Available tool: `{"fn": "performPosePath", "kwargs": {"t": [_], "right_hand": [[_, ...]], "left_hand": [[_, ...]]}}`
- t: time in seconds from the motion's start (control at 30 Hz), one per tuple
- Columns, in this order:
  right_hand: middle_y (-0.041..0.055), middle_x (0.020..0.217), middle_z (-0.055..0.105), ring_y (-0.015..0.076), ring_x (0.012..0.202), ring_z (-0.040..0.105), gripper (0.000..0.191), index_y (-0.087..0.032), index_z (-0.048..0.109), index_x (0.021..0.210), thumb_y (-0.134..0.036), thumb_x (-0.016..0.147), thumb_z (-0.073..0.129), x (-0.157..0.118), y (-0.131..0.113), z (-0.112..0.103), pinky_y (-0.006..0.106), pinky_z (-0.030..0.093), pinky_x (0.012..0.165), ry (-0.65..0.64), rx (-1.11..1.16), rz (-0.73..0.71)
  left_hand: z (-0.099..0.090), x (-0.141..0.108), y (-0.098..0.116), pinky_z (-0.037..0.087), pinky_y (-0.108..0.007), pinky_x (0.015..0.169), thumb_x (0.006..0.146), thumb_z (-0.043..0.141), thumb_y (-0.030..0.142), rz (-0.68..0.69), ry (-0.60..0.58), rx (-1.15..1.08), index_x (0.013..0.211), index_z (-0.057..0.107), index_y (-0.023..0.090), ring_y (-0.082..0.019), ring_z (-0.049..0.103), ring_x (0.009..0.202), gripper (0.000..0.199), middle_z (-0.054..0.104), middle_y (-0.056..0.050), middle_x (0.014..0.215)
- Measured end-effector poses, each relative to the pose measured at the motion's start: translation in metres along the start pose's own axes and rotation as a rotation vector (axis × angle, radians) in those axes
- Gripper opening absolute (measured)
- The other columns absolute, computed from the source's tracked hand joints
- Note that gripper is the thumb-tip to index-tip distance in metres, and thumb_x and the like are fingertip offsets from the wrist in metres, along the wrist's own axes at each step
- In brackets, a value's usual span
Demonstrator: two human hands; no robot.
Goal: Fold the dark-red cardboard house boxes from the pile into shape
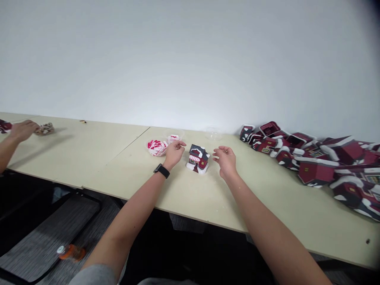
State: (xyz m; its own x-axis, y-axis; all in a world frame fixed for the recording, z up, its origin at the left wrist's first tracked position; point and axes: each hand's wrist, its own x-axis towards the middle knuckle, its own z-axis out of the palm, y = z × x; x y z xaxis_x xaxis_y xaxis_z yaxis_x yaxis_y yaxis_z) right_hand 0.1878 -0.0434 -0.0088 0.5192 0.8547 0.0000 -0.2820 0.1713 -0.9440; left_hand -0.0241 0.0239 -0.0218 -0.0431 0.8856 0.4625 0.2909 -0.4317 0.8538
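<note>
Left hand (175, 152) and right hand (225, 160) are hovering open at 9 and 3 o'clock around a snow-roofed miniature house (198, 159), gripping nothing.

Pale tabletop (261, 202) (two joined sections) holds red model houses (316, 172).

The head-worn camera was aimed forward and down across the table (118, 158) toward the wall (190, 59), with the left hand (174, 154) and right hand (226, 161) in frame.
</note>
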Motion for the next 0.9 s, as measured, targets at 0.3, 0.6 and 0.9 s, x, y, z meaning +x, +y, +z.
{"fn": "performPosePath", "kwargs": {"t": [0.3,0.6,0.9], "right_hand": [[0.0035,0.113,0.071,0.0208,0.106,0.068,0.041,-0.026,0.062,0.109,-0.039,0.073,0.078,0.002,0.003,-0.002,0.032,0.058,0.085,-0.185,-0.154,-0.123],[0.01,0.127,0.072,0.0295,0.114,0.068,0.069,-0.023,0.061,0.131,-0.05,0.072,0.084,-0.014,0.011,0.001,0.047,0.052,0.103,-0.542,-0.627,-0.303],[0.0076,0.12,0.074,0.0267,0.106,0.069,0.057,-0.023,0.067,0.123,-0.052,0.077,0.085,-0.019,-0.012,-0.003,0.043,0.057,0.096,-0.73,-0.342,-0.28]], "left_hand": [[-0.004,-0.004,0.012,0.045,-0.032,0.073,0.084,0.06,0.025,0.062,-0.116,0.16,0.076,0.062,0.019,-0.017,0.057,0.073,0.01,0.062,-0.001,0.073],[-0.011,-0.007,0.008,0.051,-0.04,0.098,0.083,0.074,0.059,0.065,-0.725,-0.013,0.133,0.063,0.017,-0.03,0.063,0.119,0.066,0.068,-0.015,0.135],[-0.014,-0.018,0.047,0.053,-0.044,0.098,0.08,0.082,0.051,0.013,-0.637,-0.205,0.118,0.066,0.016,-0.029,0.067,0.111,0.055,0.071,-0.014,0.122]]}}
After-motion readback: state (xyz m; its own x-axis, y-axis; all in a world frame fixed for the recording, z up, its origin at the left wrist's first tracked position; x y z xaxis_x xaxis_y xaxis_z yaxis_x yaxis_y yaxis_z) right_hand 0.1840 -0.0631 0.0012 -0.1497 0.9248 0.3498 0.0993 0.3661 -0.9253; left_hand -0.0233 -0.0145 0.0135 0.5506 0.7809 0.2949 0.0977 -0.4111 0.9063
